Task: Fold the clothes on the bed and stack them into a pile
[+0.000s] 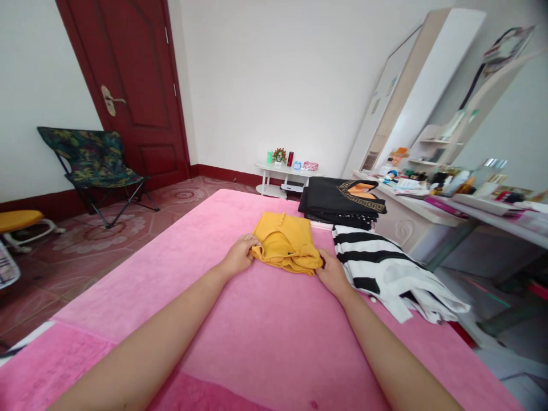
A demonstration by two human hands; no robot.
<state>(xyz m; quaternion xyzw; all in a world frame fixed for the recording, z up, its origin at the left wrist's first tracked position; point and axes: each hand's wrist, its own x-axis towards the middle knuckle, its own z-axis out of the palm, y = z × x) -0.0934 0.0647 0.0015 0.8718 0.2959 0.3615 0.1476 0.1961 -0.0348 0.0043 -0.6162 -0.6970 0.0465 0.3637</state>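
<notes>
A folded yellow garment (286, 241) lies on the pink bed cover (240, 319), in the middle toward the far side. My left hand (240, 254) grips its near left edge, fingers curled over the cloth. My right hand (331, 274) holds the near right corner, fingers tucked against the fabric. Both forearms stretch forward over the bed.
A black-and-white striped garment (385, 268) lies right of the yellow one, and folded black clothing (340, 200) sits behind it. A cluttered dressing table (445, 197) stands to the right. A folding chair (96, 162), a red door (128, 85) and a small white table (285, 171) are farther off.
</notes>
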